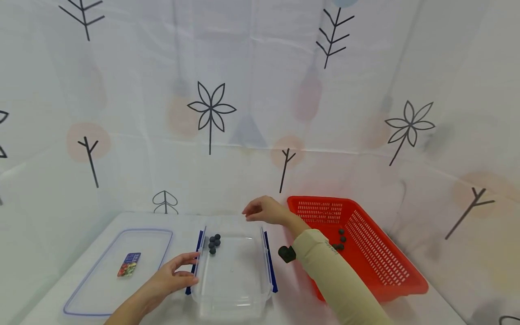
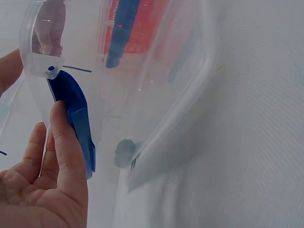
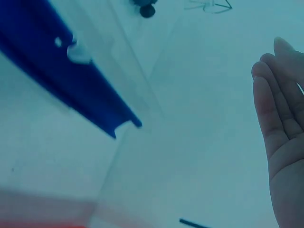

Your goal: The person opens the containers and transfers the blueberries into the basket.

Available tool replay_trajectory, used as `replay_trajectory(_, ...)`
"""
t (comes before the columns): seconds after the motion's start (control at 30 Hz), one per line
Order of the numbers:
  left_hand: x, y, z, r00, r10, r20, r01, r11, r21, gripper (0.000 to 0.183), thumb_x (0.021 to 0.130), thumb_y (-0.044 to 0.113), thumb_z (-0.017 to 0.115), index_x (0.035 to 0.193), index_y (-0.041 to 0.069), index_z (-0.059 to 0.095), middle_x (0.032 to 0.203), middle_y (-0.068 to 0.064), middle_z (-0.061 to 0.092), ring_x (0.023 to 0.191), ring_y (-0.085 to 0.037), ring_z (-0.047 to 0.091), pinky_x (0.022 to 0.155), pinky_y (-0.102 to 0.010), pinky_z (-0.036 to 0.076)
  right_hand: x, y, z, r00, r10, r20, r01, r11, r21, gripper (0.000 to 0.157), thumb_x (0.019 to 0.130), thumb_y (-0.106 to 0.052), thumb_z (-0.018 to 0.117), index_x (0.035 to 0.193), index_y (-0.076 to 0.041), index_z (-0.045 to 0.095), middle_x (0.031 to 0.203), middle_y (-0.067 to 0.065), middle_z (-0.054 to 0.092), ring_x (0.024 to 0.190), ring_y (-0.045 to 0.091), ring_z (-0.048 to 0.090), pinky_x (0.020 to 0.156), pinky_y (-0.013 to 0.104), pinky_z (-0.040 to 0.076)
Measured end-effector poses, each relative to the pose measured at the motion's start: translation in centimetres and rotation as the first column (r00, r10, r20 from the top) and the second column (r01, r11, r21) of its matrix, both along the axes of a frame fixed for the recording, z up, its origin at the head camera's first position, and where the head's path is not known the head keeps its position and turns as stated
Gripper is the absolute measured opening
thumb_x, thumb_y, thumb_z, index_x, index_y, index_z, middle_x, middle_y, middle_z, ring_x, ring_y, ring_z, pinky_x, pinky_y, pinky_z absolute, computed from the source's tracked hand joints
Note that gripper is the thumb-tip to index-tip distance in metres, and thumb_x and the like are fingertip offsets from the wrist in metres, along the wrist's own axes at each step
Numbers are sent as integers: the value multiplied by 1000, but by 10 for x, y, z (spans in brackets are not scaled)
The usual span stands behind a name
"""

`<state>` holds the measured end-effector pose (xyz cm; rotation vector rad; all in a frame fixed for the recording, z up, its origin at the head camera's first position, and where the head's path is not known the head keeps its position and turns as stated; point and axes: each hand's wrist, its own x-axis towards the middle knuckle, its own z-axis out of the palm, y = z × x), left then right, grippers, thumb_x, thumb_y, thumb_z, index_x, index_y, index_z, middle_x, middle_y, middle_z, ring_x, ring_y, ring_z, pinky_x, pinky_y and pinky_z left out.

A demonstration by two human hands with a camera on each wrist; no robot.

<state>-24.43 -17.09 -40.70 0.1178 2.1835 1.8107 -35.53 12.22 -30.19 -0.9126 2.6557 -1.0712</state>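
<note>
While the spread left hand (image 1: 168,276) touches the left side of the clear plastic box (image 1: 232,300), long axis running away, the loosely bent, empty-looking right hand (image 1: 266,211) hovers near its far right corner; small dark-blue balls (image 1: 211,245) lie inside, far left.

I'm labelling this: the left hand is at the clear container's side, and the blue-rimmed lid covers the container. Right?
Not quite: the blue-rimmed lid lies on the table beside the clear container, not over it, as the head view shows. The left hand is at the container's side.
</note>
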Motion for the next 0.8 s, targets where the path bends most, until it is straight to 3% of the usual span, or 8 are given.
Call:
replay_trajectory(0.43,2,1,2,999,30,35,-30,999,-15,70,79,14,74,138,5,39,133,-20,38,94,-23,52,80,-38,47,-2,-31,-26,997,17,81,-14,999,-42,15,86,-11,66,101,-13,70,90,-4,65,83,12,60,78,23,50)
replay_trajectory(0.8,1,3,3,999,40,37,-39,999,-27,69,79,16,74,138,5,40,133,-20,40,94,-23,52,80,-40,47,-5,-48,-35,997,29,66,-27,999,-30,14,85,-10,68,99,-11,70,87,-5,65,80,10,59,75,22,49)
